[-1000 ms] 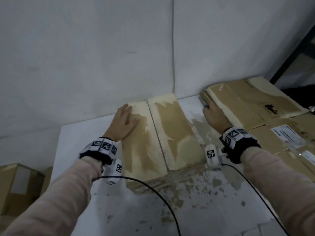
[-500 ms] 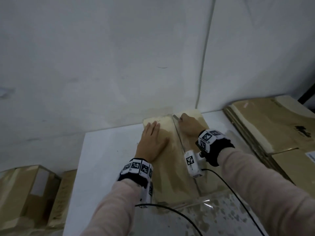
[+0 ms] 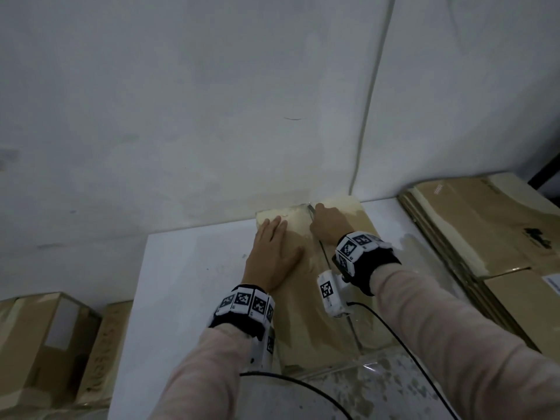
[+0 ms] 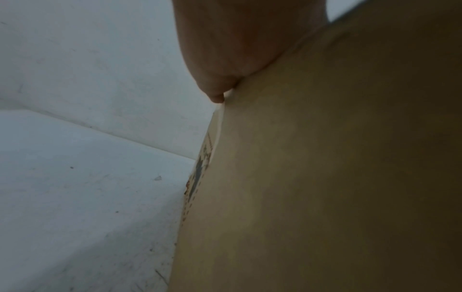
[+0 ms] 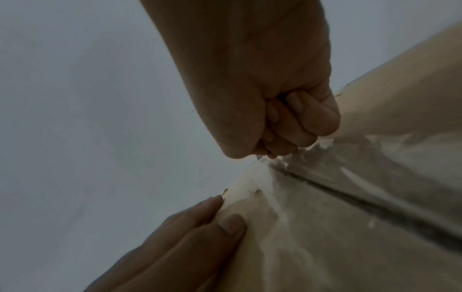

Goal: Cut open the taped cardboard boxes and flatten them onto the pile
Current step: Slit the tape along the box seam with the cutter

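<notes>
The right hand is clenched in a fist around a thin cutting tool, of which only a short metallic tip shows at the far end of the centre seam of the cardboard box. The left hand lies flat with straight fingers, its grip released, pressing the left flap near the far edge. The box sits on the white tabletop, its far end close to the wall. A pile of flattened boxes lies to the right. The step in hand appears to be slitting the seam tape. The next move likely calls for drawing the tip along the seam toward the body while the flap is held down.
</notes>
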{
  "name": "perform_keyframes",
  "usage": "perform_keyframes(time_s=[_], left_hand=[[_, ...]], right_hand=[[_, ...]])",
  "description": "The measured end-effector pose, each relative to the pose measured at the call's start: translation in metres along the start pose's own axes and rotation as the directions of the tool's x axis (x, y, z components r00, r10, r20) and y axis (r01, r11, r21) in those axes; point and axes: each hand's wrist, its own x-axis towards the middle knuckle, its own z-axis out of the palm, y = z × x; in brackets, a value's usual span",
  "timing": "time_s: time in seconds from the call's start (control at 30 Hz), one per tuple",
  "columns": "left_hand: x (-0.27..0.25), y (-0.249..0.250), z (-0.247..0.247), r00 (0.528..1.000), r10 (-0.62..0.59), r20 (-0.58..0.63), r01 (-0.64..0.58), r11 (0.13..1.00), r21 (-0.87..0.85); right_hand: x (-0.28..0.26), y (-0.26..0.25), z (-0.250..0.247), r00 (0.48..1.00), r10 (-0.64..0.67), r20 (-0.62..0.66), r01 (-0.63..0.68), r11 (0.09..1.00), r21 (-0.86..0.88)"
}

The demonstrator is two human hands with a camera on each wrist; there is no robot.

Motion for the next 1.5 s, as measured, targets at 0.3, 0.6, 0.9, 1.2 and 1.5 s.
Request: perform_keyframes(time_s=[0.3, 0.6, 0.9, 1.2, 1.5], left_hand=[[-0.001, 0.001, 0.000, 1.000, -0.013, 0.001, 0.013, 1.000, -0.013], [0.000, 0.000, 0.001, 1.000, -0.011, -0.009, 0.011, 1.000, -0.028], [0.002, -0.001, 0.002, 1.000, -0.005, -0.012, 0.005, 1.000, -0.016], [0.002, 0.000, 0.002, 1.000, -0.014, -0.011, 0.014, 1.000, -0.008], [0.001, 0.000, 0.003, 1.000, -0.011, -0.025, 0.011, 1.000, -0.001]], right_hand=[[-0.004, 0.001, 0.005, 1.000, 0.006, -0.007, -0.006, 1.000, 0.006], [0.004, -0.005, 0.005, 0.995, 0.014, -0.098, -0.007, 0.997, 0.075], [0.003, -0.003, -0.001, 0.999, 0.040, 0.013, -0.040, 0.998, 0.038], [-0.014, 0.001, 0.000, 0.998, 0.031, 0.059, -0.031, 0.999, 0.007], [-0.040, 0.002, -0.003, 0.994, 0.037, 0.104, -0.032, 0.998, -0.046]])
